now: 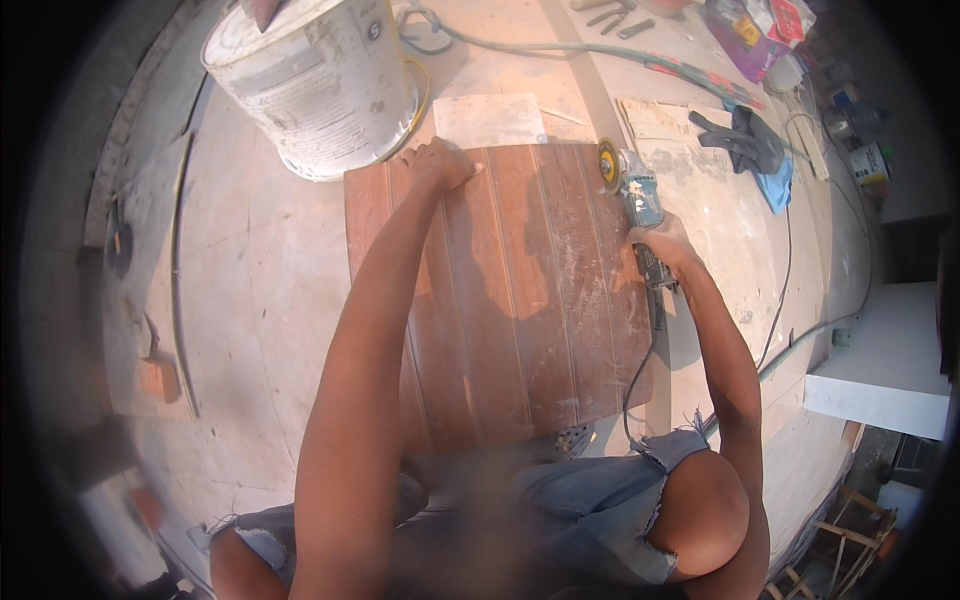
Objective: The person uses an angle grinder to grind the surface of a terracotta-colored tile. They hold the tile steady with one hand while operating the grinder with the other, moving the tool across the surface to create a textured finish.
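A large brown wood-patterned floor tile (pixel 500 290) with lengthwise lines lies in front of my knees, pale dust on its right part. My left hand (pixel 437 166) grips the tile's far edge, its fingers bent over that edge. In my right hand (pixel 664 243) is a blue-grey angle grinder (pixel 641 200), held at the tile's right edge. Its yellow-rimmed disc (pixel 608 166) stands upright near the far right corner. Whether the disc touches the tile, I cannot tell. The grinder's black cord (pixel 636 385) runs back toward my right knee.
Beyond the tile's far left corner stands a white bucket (pixel 315 90). A pale tile piece (pixel 488 119) lies past the far edge. Dark gloves (pixel 745 140) and a blue cloth (pixel 774 190) rest on a board at right. A green hose (pixel 560 47) crosses the far floor; several hand tools (pixel 615 17) lie beyond.
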`<control>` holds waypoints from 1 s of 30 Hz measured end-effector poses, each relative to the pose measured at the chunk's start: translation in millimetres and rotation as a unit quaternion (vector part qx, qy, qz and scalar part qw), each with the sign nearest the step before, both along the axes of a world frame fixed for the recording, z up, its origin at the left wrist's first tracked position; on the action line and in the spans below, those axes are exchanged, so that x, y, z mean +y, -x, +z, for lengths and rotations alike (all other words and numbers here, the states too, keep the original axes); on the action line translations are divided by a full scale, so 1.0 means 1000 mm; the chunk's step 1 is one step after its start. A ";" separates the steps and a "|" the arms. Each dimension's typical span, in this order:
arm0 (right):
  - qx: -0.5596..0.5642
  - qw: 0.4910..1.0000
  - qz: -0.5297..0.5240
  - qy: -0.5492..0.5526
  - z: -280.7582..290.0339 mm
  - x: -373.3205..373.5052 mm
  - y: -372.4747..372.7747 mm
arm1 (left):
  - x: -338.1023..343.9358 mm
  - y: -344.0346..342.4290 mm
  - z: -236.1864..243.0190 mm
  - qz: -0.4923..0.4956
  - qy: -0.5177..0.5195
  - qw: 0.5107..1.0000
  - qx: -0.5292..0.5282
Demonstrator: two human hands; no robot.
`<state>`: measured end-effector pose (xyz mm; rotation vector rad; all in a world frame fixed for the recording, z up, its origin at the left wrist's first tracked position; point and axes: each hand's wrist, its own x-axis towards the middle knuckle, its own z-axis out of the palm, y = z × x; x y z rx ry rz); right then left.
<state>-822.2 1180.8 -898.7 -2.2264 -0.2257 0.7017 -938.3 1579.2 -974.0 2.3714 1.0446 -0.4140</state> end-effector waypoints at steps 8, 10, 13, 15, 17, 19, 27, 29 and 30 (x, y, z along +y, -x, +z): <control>0.009 1.000 -0.003 0.027 0.004 0.000 0.004 | -0.006 0.007 0.013 0.007 -0.010 1.000 0.016; 0.004 0.999 0.000 0.040 0.005 0.001 0.004 | -0.005 0.007 0.013 0.006 -0.010 1.000 0.016; -0.009 0.999 -0.001 0.044 0.005 0.000 0.006 | -0.007 0.006 0.014 0.007 -0.009 1.000 0.016; -0.003 0.999 -0.001 0.038 0.003 -0.004 0.004 | -0.009 0.004 0.016 0.008 -0.010 1.000 0.013; 0.010 1.000 -0.006 0.022 0.002 -0.006 0.003 | -0.009 0.003 0.017 0.007 -0.006 1.000 0.021; 0.030 0.999 -0.015 -0.003 0.001 -0.007 0.004 | -0.008 0.002 0.017 0.004 -0.011 1.000 0.025; -0.026 0.999 -0.029 0.019 0.027 0.000 0.012 | -0.016 0.007 0.030 -0.081 -0.042 0.996 0.005; -0.035 0.998 -0.046 0.011 0.039 -0.005 0.020 | -0.020 0.010 0.037 -0.083 -0.051 0.995 -0.005; -0.035 0.998 -0.059 0.003 0.040 -0.008 0.024 | -0.017 0.013 0.033 -0.083 -0.055 0.995 -0.007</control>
